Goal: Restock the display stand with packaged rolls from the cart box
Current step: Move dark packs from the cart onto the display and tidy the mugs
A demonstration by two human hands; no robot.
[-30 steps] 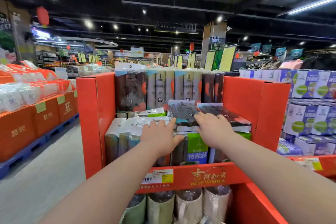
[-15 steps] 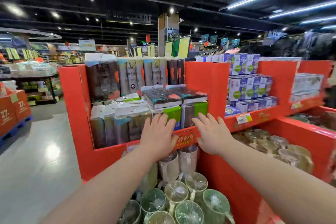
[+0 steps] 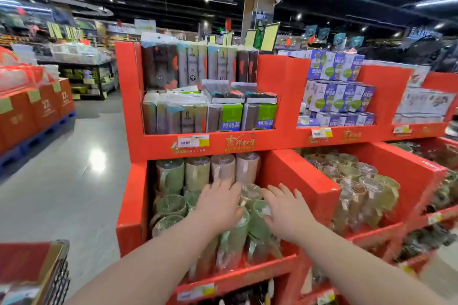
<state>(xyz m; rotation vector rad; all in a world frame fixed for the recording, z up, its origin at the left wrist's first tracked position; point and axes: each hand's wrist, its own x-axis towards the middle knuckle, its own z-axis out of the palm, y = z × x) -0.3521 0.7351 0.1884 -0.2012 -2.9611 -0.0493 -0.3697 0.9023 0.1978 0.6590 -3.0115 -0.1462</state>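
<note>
Both grips, left grip and right grip, are spread flat and empty at frame centre over wrapped mugs; packaged rolls fill the display stand shelf above them.

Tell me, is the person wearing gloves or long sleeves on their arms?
No. The left forearm and the right forearm are both bare, with no sleeve reaching into view. The left grip and the right grip wear no gloves, and no watch, bracelet or ring shows on either.
</note>
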